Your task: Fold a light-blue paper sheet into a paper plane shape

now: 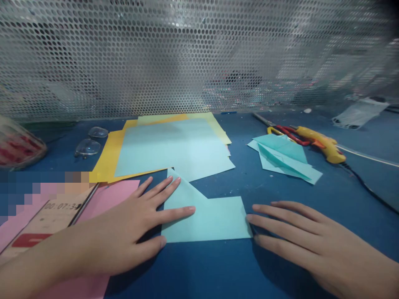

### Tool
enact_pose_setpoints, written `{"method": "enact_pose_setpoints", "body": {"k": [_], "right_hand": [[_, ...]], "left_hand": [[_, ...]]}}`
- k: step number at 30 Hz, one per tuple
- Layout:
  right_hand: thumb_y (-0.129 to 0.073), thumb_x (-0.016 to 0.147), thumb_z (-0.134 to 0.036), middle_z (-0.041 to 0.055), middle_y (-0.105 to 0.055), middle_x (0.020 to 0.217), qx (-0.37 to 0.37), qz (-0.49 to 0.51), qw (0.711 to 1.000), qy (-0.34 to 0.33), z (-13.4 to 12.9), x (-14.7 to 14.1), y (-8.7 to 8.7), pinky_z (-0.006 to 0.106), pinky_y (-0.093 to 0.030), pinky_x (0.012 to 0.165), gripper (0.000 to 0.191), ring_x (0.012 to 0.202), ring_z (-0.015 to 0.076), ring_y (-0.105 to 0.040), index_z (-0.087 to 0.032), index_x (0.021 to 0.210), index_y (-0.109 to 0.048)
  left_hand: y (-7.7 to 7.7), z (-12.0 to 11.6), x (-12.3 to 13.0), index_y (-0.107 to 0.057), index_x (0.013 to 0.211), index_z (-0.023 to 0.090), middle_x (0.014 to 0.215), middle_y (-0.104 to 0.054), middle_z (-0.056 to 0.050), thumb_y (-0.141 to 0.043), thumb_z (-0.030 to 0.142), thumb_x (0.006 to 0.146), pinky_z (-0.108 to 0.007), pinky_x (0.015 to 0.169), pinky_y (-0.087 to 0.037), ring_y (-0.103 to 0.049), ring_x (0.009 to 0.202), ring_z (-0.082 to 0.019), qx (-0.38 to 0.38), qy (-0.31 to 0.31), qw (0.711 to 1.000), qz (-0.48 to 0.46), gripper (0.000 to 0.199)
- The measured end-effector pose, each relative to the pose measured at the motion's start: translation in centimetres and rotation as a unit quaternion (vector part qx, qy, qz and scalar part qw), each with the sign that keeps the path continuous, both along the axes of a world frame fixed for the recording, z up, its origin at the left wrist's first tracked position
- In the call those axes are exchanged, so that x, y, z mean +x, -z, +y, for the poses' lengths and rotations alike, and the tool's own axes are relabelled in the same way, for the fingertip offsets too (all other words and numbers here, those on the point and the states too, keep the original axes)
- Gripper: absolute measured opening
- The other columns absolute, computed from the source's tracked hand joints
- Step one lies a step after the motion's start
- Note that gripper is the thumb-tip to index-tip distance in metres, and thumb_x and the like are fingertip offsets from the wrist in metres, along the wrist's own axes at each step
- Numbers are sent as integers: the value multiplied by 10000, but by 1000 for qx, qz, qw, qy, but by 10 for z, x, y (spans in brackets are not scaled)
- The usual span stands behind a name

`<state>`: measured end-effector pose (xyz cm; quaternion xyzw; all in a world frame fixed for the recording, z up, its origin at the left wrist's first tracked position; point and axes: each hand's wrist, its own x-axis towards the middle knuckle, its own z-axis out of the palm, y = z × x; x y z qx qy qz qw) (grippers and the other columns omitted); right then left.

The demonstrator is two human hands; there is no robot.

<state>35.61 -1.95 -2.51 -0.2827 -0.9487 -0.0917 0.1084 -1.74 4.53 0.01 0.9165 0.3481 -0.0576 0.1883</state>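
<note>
A light blue folded paper point(207, 220) lies on the blue table, with a slanted upper left part and a straight strip to the right. My left hand point(146, 216) rests on its left side, fingers spread flat. At the paper's right edge is my right hand point(293, 236), its fingers stretched out and the fingertips touching or almost touching the edge. Neither hand grips anything.
Behind are stacked blue sheets point(171, 145) and yellow sheets point(109, 155). Folded blue pieces point(283, 155), scissors point(289, 135) and a yellow glue gun point(322, 145) lie right. Glasses point(88, 147), pink paper point(121, 195) and a phone point(46, 216) are left. A perforated metal panel point(187, 62) stands behind.
</note>
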Motion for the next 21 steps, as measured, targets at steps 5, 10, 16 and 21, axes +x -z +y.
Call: {"method": "enact_pose_setpoints", "body": {"k": [5,10,16,21], "right_hand": [[-432,786,13,-19,-725,1344,-78,-21,997,-19,10,-30,-12,372,-511,988,774,1165,187,-668,-296,1485,-556],[-416,865,1,12,-737,1295,-129,-9,991,-40,14,-38,-16,382,-495,1058,665,1154,176,-670,-268,1449,-587],[-386,1013,-3,17,-798,1179,-106,59,991,-50,16,-40,-17,294,-531,1004,442,1081,131,-730,-219,1251,-691],[-379,1023,-25,12,-806,1107,-109,104,988,-19,15,-40,-21,240,-559,975,417,1013,113,-746,-229,1083,-738]], "left_hand": [[-1,0,1,-275,1551,607,1711,4,63,-461,427,1025,-776,1064,-325,-119,1520,-460,-7,-7,1000,18,586],[-1,1,3,-325,1549,572,1704,-9,55,-509,363,998,-761,1087,-310,-149,1517,-457,-6,-8,1000,8,618],[0,1,3,-318,1558,561,1706,-10,50,-510,368,993,-749,1094,-300,-136,1529,-440,-1,-2,1000,1,628],[-1,0,5,-325,1550,572,1705,-3,56,-513,339,980,-753,1113,-282,-120,1535,-429,-12,-6,1000,6,644]]}}
